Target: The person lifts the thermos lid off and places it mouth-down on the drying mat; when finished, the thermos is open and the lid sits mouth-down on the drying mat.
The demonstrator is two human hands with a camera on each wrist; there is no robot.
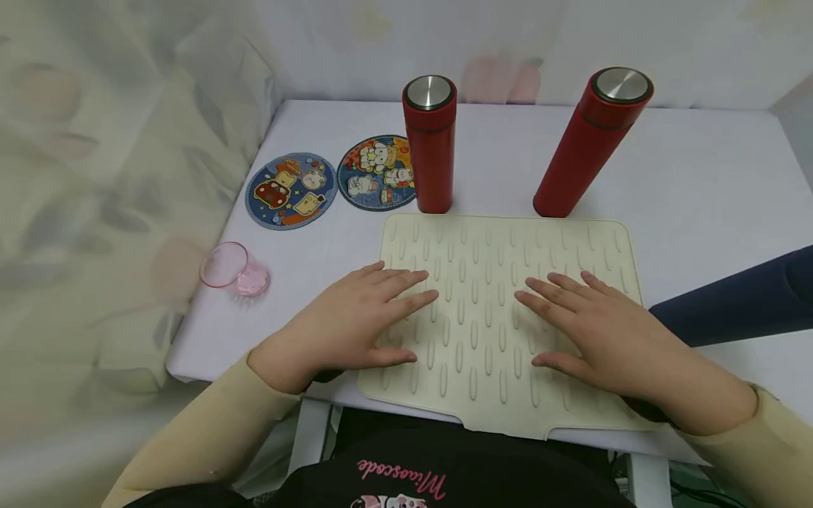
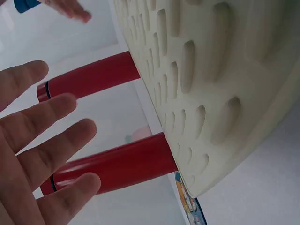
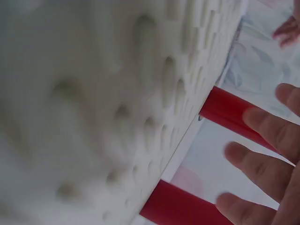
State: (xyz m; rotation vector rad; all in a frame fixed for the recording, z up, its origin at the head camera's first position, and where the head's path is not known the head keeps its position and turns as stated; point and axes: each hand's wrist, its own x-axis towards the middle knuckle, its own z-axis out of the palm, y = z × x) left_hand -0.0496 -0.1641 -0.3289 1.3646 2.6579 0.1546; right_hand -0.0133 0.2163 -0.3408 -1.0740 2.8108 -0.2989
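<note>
Spreading left hand [image 1: 358, 317] and right hand [image 1: 603, 335] over the cream mat [image 1: 479, 310], grasping nothing; having it lying flat at six o'clock on the table [image 1: 705, 176], beside red bottles [image 1: 433, 162], seemingly leaving little undone.

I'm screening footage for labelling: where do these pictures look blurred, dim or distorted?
Head: bright and mostly crisp, though the right red bottle slants, probably lens distortion; left wrist: dimmer, left fingers shaded; right wrist: hazy, the mat badly out of focus nearest the camera.
</note>
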